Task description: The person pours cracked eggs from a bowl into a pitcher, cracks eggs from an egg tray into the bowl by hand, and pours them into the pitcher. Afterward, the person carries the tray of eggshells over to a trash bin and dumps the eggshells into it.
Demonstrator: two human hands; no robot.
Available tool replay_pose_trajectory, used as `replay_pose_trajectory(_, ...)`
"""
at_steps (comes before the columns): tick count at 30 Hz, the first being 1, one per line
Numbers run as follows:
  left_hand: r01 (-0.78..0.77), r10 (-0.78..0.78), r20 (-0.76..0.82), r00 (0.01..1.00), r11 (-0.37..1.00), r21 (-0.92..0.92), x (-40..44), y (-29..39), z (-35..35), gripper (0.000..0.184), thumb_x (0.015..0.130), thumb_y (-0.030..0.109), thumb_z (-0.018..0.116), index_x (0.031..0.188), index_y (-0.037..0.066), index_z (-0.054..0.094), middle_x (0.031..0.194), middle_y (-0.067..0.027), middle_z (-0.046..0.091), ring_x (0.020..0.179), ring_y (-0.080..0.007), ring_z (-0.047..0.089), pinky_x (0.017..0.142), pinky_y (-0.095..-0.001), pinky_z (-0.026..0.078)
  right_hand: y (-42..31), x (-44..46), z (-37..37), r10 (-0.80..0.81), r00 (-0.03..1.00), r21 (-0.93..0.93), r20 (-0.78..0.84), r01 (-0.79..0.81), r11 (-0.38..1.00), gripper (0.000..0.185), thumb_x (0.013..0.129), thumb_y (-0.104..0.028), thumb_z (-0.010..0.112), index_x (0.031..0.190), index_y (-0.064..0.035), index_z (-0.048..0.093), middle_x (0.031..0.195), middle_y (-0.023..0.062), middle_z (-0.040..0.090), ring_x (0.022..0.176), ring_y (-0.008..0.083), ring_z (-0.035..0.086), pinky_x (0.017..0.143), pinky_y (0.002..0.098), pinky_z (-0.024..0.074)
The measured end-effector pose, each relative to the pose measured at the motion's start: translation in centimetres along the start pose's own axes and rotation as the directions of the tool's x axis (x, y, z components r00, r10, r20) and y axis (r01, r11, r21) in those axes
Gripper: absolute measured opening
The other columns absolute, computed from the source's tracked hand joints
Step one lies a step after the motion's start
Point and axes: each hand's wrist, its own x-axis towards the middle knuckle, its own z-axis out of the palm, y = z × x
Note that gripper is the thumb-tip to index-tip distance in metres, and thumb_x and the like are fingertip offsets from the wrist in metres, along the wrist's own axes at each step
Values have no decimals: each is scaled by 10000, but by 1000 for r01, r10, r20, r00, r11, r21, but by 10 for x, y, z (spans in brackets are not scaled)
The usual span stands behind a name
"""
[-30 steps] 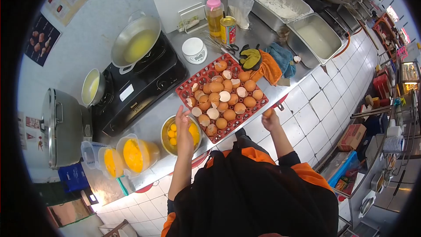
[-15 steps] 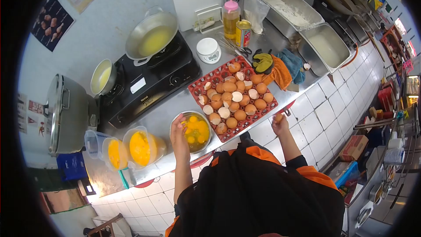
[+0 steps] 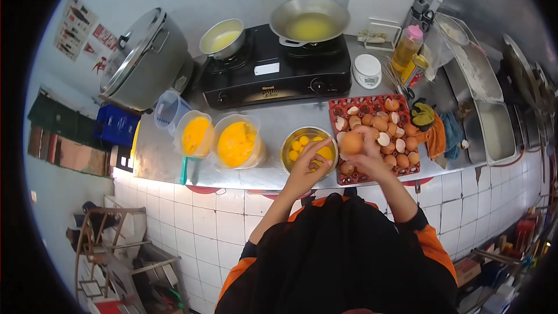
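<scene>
My right hand [image 3: 367, 152] holds a brown egg [image 3: 350, 143] over the left part of the red egg tray [image 3: 333, 102]. My left hand [image 3: 308, 167] is over the front right side of a metal bowl [image 3: 284, 154], its fingers apart and nothing in them. Several yolks [image 3: 300, 142] lie in the bowl. Whole brown eggs and broken shells [image 3: 383, 138] are heaped on the tray. Left of the bowl stand two plastic containers of beaten egg, a larger one [image 3: 237, 144] and a smaller one [image 3: 196, 135].
Behind the bowl is a black stove [image 3: 276, 72] with a wok [image 3: 310, 20] and a small pan [image 3: 223, 39]. A white scale [image 3: 367, 71], cloths [image 3: 433, 138] and metal trays [image 3: 497, 131] are to the right; a large pot [image 3: 145, 61] stands at the left.
The view has turned left. My right hand has come up from beside the counter with its egg to the tray, near my left hand. My left hand stays over the bowl.
</scene>
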Motion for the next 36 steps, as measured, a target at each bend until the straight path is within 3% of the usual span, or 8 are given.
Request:
replay_pose_trajectory(4, -67, 64, -145, 987, 998, -17, -4, -19, -24, 521, 876, -10, 634, 1371, 54, 487, 1323, -89, 502, 866, -82, 595, 697, -218, 517, 5, 44, 37, 161, 938, -104, 306, -135, 985, 595, 896, -110, 646, 1408, -158, 347, 1088, 39, 531, 863, 62, 518, 663, 192, 416)
replay_pose_trajectory(8, -2, -51, -203, 978, 968, -252, -14, -29, -37, 501, 852, -15, 679, 1322, 10, 509, 1256, -122, 560, 879, -131, 640, 705, -232, 540, 13, 62, 40, 391, 861, -253, 326, -319, 913, 490, 929, -182, 638, 1371, -81, 450, 962, 38, 563, 757, 35, 505, 605, 187, 390)
replay_pose_trajectory(12, -18, -52, -231, 972, 956, -291, -20, -58, -37, 503, 833, -15, 702, 1304, 6, 528, 1220, -109, 573, 926, -140, 647, 789, -239, 530, 8, 64, 60, 269, 900, -466, 342, -87, 881, 460, 930, -232, 636, 1312, -3, 519, 991, 64, 595, 850, 115, 584, 714, 244, 491)
replay_pose_trajectory(15, 3, -90, -260, 961, 949, -317, -22, -58, -36, 501, 825, -22, 709, 1291, -22, 525, 1200, -121, 587, 960, -169, 650, 800, -257, 540, 13, 68, 60, 137, 904, -500, 404, 93, 861, 479, 901, -231, 664, 1319, -33, 539, 1058, 88, 597, 1002, 171, 587, 802, 288, 508)
replay_pose_trajectory(18, 21, -110, -291, 950, 956, -293, -23, -60, -38, 464, 821, -29, 708, 1258, -32, 552, 1195, -115, 587, 977, -170, 648, 823, -254, 533, -3, 67, 64, 39, 884, -652, 466, 313, 691, 507, 853, -188, 693, 1333, -105, 555, 1119, 117, 594, 1112, 212, 565, 840, 309, 507)
replay_pose_trajectory(21, -31, -39, -356, 934, 982, -189, -19, -63, -36, 438, 823, -34, 697, 1242, -34, 571, 1188, -107, 585, 981, -169, 649, 832, -249, 530, 2, 73, 58, -149, 774, -618, 615, 591, 519, 521, 814, -158, 695, 1321, -171, 575, 1118, 126, 603, 1043, 260, 611, 832, 326, 531)
replay_pose_trajectory(30, 14, -26, -480, 877, 1000, -28, -7, -55, -19, 405, 810, -61, 627, 1213, -40, 598, 1139, -83, 575, 946, -146, 658, 807, -233, 535, 18, 75, 51, -245, 721, -693, 649, 692, 201, 559, 751, -81, 653, 1294, -195, 583, 1096, 111, 613, 881, 291, 660, 764, 371, 584)
replay_pose_trajectory(36, -40, 63, -419, 906, 997, 63, -6, -42, -32, 411, 801, -79, 601, 1204, -4, 623, 1168, -82, 578, 1006, -151, 624, 816, -238, 528, 7, 80, 41, -280, 650, -590, 707, 760, 273, 652, 747, -24, 645, 1355, -237, 543, 1099, 111, 604, 922, 279, 647, 806, 352, 571)
